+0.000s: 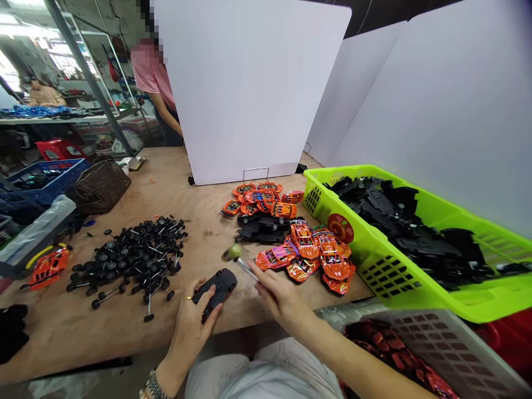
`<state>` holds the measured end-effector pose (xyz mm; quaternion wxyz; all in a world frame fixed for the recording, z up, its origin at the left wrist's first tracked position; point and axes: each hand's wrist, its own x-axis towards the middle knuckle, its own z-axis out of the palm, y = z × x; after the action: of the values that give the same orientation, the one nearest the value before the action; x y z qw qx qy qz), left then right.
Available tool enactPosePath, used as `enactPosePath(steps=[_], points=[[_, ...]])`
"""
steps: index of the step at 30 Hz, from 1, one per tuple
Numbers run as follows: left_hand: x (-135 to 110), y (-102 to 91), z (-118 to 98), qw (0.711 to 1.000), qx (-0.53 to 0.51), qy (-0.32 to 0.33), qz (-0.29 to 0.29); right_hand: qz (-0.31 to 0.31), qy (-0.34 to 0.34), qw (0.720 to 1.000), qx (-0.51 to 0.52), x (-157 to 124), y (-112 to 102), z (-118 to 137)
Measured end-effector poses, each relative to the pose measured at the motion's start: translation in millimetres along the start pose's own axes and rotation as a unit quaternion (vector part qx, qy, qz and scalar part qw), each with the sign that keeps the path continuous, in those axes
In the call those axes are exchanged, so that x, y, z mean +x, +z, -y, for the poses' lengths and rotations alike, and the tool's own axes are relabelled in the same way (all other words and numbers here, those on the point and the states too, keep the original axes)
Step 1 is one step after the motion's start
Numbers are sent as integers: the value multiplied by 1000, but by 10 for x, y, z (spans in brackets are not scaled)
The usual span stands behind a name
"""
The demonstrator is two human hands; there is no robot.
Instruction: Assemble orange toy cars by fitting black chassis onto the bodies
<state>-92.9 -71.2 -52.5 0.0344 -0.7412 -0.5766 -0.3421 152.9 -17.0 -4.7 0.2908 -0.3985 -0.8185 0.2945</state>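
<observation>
Left hand point(194, 327), fingers clamped on a black toy-car chassis point(218, 288); right hand point(279, 295), fingers closed on a green-headed mallet point(231, 252), held over the desk point(54, 327), beside orange toy-car bodies point(303, 238).

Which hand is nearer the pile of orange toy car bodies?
Right: the right hand is just below the orange toy car bodies; the left hand, holding a black chassis, is farther left.

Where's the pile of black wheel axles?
In the head view, the pile of black wheel axles lies on the wooden table, left of the person's left hand, beside a lone orange toy car body.
</observation>
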Motion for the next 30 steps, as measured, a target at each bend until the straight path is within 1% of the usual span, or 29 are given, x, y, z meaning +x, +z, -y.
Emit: enactPosePath(steps=[3, 4, 5, 6, 9, 10, 12, 13, 14, 17, 18, 21, 22, 25, 26, 29, 30], points=[[2, 22, 15, 1000, -2, 11, -14, 78, 10, 996, -33, 10, 69, -25], [-1, 30, 21, 1000, -1, 14, -15, 92, 10, 995, -35, 10, 66, -25], [-8, 38, 27, 1000, 0, 15, -15, 92, 8, 995, -33, 8, 52, -20], [-15, 45, 33, 1000, 1, 15, -14, 78, 8, 997, -28, 1, 32, -13], [-41, 63, 42, 1000, -1, 5, -8, 14, 19, 1000, -19, -54, -13, -4], [-48, 66, 43, 1000, -3, 1, -7, 14, 26, 999, -22, -83, -16, -14], [-55, 72, 45, 1000, -9, -10, -6, 47, 34, 998, -30, -150, -9, -48], [-56, 74, 46, 1000, -12, -14, -7, 53, 37, 997, -30, -183, -4, -68], [-56, 75, 47, 1000, -13, -17, -9, 41, 41, 998, -25, -215, 2, -86], [-53, 79, 55, 1000, -16, -16, -15, -29, 38, 999, -11, -284, 31, -122], [-52, 81, 59, 1000, -17, -14, -16, -32, 37, 999, -16, -291, 45, -126], [-50, 84, 72, 1000, -24, -8, -13, 17, 40, 998, -49, -240, 89, -104], [-49, 84, 76, 1000, -24, -8, -13, 17, 45, 997, -56, -199, 103, -86], [-49, 87, 84, 1000, -22, -10, -12, -18, 56, 996, -73, -43, 156, -17], [-49, 89, 85, 1000, -22, -10, -13, -15, 59, 994, -86, 7, 173, 7], [-48, 95, 83, 999, -29, -10, -14, 46, 68, 986, -146, 118, 189, 63], [-46, 94, 82, 999, -35, -12, -14, 56, 74, 982, -165, 136, 180, 69]])
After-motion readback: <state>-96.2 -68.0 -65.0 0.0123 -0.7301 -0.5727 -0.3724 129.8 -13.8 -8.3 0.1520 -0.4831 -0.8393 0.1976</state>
